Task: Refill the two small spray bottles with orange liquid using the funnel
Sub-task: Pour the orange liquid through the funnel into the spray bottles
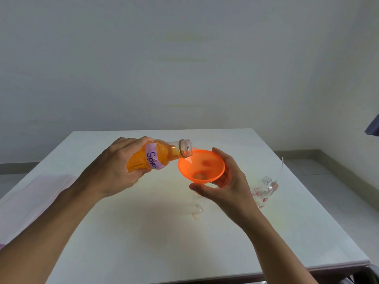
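Observation:
My left hand (117, 167) grips a clear supply bottle (155, 156) of orange liquid with a pale label reading "Spray". The bottle is tilted, and its open mouth rests over the rim of an orange funnel (202, 168). A thin stream runs into the funnel. My right hand (223, 187) holds the funnel from the right and from below. A small clear spray bottle (198, 203) stands under the funnel, mostly hidden by my hand. A second small spray bottle (262, 191), with a flower print and no cap, stands to the right on the white table (143, 232).
A spray head with a thin dip tube (279, 173) lies just behind the flowered bottle. A pale pink cloth (30, 193) lies at the table's left edge. A plain wall stands behind the table. A dark object (373, 126) shows at the right edge.

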